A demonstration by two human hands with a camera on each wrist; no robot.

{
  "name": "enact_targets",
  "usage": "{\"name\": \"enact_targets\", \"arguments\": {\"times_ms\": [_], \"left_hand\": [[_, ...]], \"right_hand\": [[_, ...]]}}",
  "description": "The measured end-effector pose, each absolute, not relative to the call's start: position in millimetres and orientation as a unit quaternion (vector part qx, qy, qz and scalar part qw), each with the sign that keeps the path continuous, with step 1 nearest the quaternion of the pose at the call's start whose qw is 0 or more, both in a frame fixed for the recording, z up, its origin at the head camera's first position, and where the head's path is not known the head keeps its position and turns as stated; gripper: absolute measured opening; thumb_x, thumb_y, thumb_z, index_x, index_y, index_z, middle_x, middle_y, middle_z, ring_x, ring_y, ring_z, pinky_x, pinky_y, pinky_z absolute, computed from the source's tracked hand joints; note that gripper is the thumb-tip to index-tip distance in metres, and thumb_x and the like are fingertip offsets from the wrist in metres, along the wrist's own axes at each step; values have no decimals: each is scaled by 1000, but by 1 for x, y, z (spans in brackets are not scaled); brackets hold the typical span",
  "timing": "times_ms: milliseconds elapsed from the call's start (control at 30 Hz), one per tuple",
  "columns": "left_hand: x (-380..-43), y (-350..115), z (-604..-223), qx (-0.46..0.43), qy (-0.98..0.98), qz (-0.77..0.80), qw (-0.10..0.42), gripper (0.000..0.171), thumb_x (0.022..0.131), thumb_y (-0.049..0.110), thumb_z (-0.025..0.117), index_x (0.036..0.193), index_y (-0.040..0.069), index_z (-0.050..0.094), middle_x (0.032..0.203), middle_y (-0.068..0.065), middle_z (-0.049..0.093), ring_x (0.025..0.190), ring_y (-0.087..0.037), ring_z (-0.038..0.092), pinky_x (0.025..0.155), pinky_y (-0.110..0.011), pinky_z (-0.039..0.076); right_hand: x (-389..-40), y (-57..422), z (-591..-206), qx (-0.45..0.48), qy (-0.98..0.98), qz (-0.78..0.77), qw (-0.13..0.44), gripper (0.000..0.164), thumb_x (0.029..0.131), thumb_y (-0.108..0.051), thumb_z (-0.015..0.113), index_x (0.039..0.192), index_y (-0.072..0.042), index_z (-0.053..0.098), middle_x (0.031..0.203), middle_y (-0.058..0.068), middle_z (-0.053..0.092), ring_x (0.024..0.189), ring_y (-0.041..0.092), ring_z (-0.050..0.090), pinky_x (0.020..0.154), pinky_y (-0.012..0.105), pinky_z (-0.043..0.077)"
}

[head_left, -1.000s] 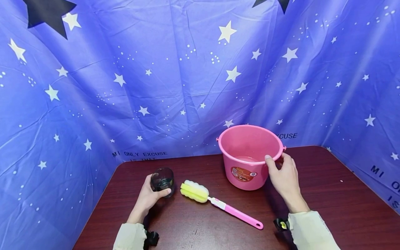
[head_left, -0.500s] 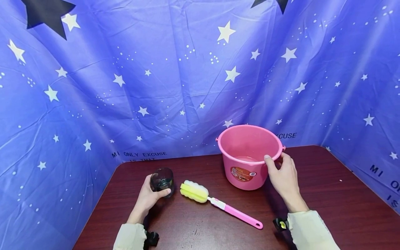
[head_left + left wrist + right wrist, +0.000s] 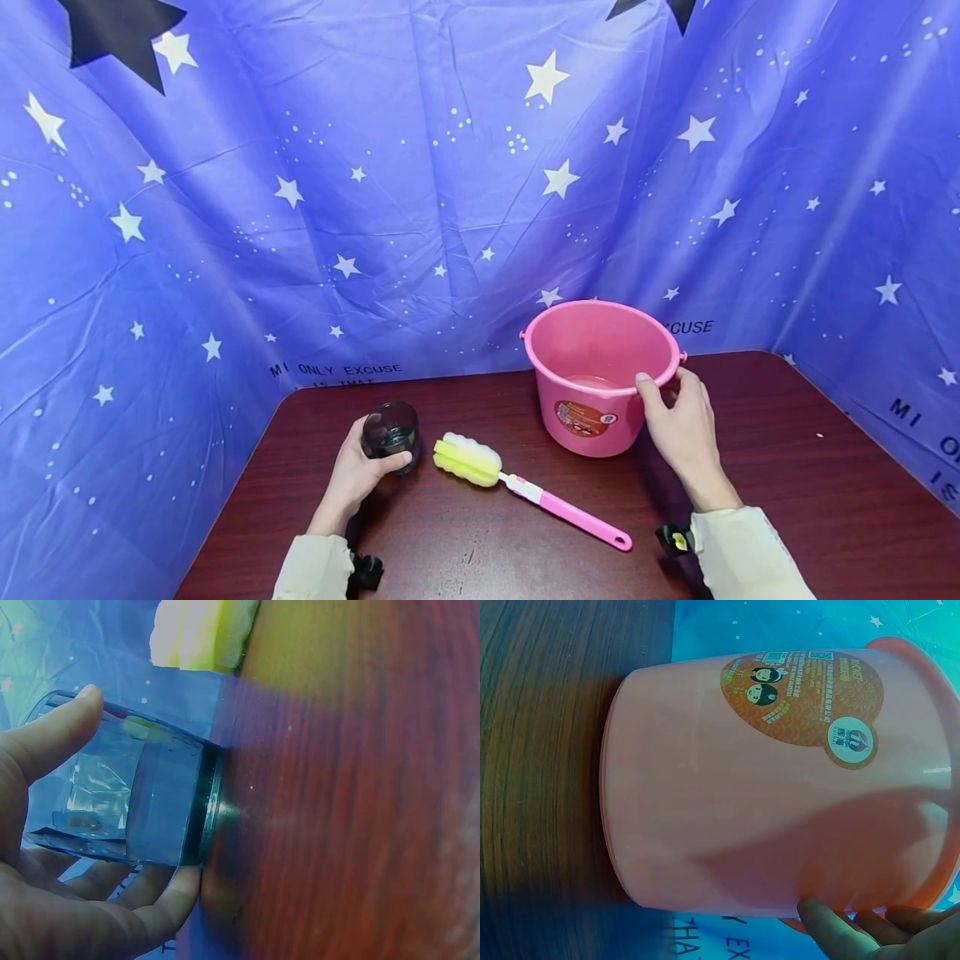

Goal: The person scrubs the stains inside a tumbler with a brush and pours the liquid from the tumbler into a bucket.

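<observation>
Left hand [image 3: 358, 473] grips one glass [image 3: 389, 427] — right hand [image 3: 685, 433], one bucket [image 3: 592, 392].

Blue-violet cloth [image 3: 420, 208] fills the upper frame, folds running down it, white stars [image 3: 546, 77] scattered across, big black star [image 3: 120, 37] cropped at upper left, and below, a reddish-brown wood-grain table [image 3: 810, 483], pale sheen [image 3: 480, 558] glinting at bottom centre

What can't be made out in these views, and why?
Left hand, head view: the dark glass hides its fingertips, except the thumb's.
Bucket, head view: far outer side hidden by its own body.
Label, head view: print too small to read.
Brush, left wrist view: top edge cuts off all but some sponge.
Right hand, right wrist view: bottom right corner cuts it off.
</observation>
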State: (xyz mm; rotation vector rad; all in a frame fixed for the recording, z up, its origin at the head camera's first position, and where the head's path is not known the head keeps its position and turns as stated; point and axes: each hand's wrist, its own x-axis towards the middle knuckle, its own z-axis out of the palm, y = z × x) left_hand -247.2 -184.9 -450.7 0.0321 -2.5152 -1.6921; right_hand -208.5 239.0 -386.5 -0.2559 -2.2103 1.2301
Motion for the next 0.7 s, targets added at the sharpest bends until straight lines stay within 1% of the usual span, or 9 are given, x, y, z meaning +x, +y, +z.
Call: {"name": "enact_targets", "arguments": {"times_ms": [400,700], "left_hand": [[-248,-184,-451,14,-827,-559,58,86,67,20,88,137,9,40,135,-18,49,123,-33,46,98,-54,37],[-247,-183,-449,16,-809,-584,60,83,67,17,87,136,7,42,128,-18,55,117,-30,51,96,-47,40]], "right_hand": [[-210,239,-388,-95,-831,460,298,58,94,-34,57,130,9,44,122,27,46,113,40,48,97,53,38],[-210,239,-389,-92,-831,457,301,58,94,-34,57,130,9,43,121,27,46,113,40,48,97,53,38]]}}
